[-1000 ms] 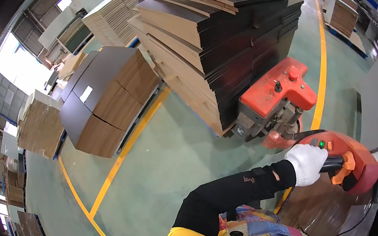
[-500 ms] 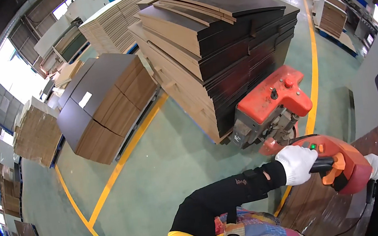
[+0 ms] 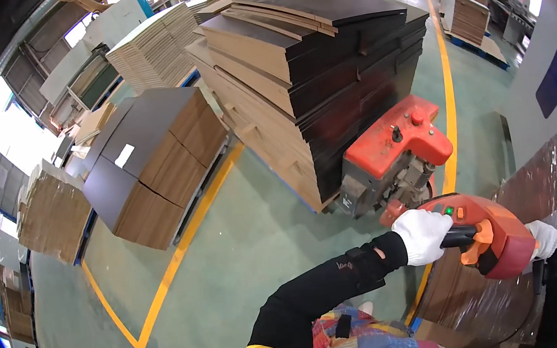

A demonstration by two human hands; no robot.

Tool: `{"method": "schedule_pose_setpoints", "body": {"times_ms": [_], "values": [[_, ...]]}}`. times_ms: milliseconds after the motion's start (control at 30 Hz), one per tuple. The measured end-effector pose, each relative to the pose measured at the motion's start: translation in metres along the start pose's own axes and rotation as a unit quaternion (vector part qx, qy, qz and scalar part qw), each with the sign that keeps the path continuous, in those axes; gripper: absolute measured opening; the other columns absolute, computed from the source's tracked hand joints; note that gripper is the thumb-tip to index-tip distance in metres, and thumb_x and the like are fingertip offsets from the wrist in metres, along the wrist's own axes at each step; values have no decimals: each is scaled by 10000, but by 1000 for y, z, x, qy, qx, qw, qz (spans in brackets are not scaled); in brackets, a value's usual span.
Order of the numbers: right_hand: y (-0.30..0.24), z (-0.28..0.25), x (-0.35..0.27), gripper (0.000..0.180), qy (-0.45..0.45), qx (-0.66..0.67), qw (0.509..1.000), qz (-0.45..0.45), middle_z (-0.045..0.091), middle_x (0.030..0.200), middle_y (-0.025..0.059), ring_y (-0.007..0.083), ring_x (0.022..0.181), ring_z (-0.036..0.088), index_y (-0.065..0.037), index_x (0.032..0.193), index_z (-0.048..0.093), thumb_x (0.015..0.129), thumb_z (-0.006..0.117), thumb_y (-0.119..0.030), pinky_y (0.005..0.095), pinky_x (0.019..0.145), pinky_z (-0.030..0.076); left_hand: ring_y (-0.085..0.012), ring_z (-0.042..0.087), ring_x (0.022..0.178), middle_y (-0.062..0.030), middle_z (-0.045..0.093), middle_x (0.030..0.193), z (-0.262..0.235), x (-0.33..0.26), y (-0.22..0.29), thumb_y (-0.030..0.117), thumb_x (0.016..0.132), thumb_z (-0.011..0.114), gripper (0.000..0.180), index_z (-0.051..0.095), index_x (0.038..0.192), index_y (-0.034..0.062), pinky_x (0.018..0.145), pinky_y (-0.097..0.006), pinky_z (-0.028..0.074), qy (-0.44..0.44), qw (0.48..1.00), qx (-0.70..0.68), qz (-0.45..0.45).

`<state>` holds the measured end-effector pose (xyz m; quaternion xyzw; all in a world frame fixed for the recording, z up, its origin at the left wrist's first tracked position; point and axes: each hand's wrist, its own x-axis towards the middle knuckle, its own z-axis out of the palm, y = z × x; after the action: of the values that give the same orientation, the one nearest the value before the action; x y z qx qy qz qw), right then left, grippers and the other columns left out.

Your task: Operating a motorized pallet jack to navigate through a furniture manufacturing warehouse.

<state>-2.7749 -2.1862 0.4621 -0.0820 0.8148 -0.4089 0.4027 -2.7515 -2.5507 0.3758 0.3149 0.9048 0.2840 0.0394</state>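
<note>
My left hand, in a white glove, is closed round the black grip of a red and orange pallet truck control handle. A green light and an orange button show on the handle's top. At the handle's right end is my right hand, gloved too; it is closed on that side, its fingers partly hidden by the handle. Beyond them stands the red-topped pallet truck body. It is against a tall stack of dark-faced boards, whose upper layers lie unevenly.
Plastic-wrapped brown boards lie close by my right side. A lower board stack on a pallet stands left, beside a wrapped stack. Yellow lines mark the green floor. Another loaded pallet stands far right.
The truck, tall stack and handle sit slightly further left in the picture. More of the wrapped boards on the right shows. Both hands keep their hold on the handle.
</note>
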Motion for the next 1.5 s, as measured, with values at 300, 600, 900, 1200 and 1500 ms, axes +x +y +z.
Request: {"method": "schedule_pose_setpoints", "body": {"times_ms": [300,600,900,1200,1500], "values": [[-2,41,-8,438,76,-46,996,30,731,902,14,86,797,650,16,1018,716,657,927,-117,267,741,533,-324,688,844,-126,676,880,-13,-25,-13,225,744,688,308,614,1012,93,756,-439,547,-33,999,-10,25],[-14,82,-16,415,95,-160,981,48,727,845,55,172,764,683,-100,1026,735,666,873,-254,301,742,518,-312,690,788,-112,679,863,-4,-48,-28,238,716,712,341,628,1019,106,700,-429,552,-74,996,-12,40],[35,113,-28,293,100,81,984,121,709,744,9,83,655,654,-102,934,766,675,861,-200,261,615,510,-341,679,752,-116,657,819,-2,-77,-26,229,706,728,276,606,920,105,678,-466,542,-49,996,-35,61],[17,140,-38,477,84,80,989,89,740,968,42,128,875,687,23,1069,689,678,920,-120,297,799,553,-338,684,778,-106,681,850,5,-105,-23,258,712,707,276,637,945,126,707,-454,547,7,998,11,56],[32,160,-48,237,51,164,983,71,728,932,93,156,809,700,27,1033,666,849,769,-82,284,727,573,-326,688,826,-88,695,884,-2,-124,-4,298,725,708,296,654,982,161,735,-447,545,-22,999,31,-11]]}}
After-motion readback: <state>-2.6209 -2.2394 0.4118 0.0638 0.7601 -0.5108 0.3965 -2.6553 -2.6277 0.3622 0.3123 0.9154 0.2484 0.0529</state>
